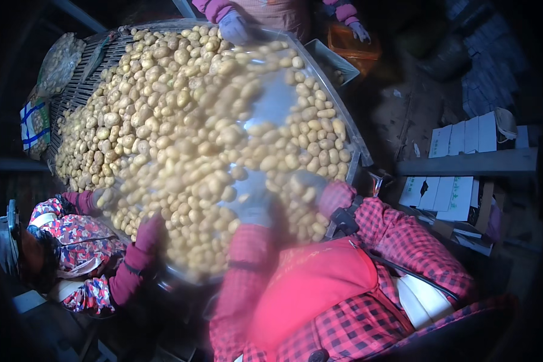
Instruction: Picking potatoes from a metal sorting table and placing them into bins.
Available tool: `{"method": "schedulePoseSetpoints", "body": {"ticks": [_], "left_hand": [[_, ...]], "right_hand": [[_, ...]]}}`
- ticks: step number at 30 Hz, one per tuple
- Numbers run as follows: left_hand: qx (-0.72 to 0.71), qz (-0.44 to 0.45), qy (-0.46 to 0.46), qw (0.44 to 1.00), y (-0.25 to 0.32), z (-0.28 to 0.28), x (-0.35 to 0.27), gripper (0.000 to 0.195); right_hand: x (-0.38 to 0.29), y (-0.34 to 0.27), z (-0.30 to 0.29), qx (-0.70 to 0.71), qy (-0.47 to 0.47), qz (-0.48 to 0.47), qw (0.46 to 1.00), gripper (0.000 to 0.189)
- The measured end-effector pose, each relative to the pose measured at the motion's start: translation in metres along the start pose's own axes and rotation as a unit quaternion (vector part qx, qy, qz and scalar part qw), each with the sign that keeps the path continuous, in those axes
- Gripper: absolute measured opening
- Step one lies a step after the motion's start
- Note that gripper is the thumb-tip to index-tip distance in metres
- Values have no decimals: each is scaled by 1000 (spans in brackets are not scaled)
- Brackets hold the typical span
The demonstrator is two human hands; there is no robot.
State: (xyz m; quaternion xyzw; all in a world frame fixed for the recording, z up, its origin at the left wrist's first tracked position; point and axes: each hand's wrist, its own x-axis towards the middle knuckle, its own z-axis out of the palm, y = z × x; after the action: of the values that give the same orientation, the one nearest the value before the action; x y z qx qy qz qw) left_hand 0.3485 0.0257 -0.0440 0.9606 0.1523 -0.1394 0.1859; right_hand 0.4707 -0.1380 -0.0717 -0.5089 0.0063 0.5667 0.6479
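A large heap of potatoes (pixel 138 118) covers a metal-edged sorting table. My left hand (pixel 253 203), in a grey glove, is among the potatoes near the table's near side, blurred by motion; potatoes lie around its fingers. Further right, my right hand (pixel 308 183), also gloved and blurred, touches potatoes near the right rim. Whether either hand grips a potato cannot be told. Between and beyond the hands, potatoes lie loosely, and a bare patch of metal tabletop (pixel 273 99) shows behind them.
A co-worker (pixel 79 244) leans over the left side, hands at the potatoes. Across the table, another person's gloved hand (pixel 233 28) touches the heap. Beyond the metal rim (pixel 339 102) stand a grey bin (pixel 330 56) and an orange crate (pixel 353 43). Cardboard boxes (pixel 464 135) are at right.
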Motion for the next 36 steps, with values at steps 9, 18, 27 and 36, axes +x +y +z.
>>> {"method": "schedulePoseSetpoints", "body": {"ticks": [9, 18, 27, 36], "left_hand": [[0, -25, 95, 995, 11, 18, -1, 28], [-38, -49, 71, 996, 19, 8, 9, 35], [-78, -65, 88, 991, 24, 9, -7, 41], [-358, -105, 184, 909, 43, -11, -27, 48]], "right_hand": [[18, 7, -75, -18, 203, -159, 966, 36], [27, -194, -149, -236, 397, -389, 797, 26], [-11, -117, 0, -669, -93, -465, 573, 14], [-20, -28, 7, -648, -197, -360, 642, 13]]}}
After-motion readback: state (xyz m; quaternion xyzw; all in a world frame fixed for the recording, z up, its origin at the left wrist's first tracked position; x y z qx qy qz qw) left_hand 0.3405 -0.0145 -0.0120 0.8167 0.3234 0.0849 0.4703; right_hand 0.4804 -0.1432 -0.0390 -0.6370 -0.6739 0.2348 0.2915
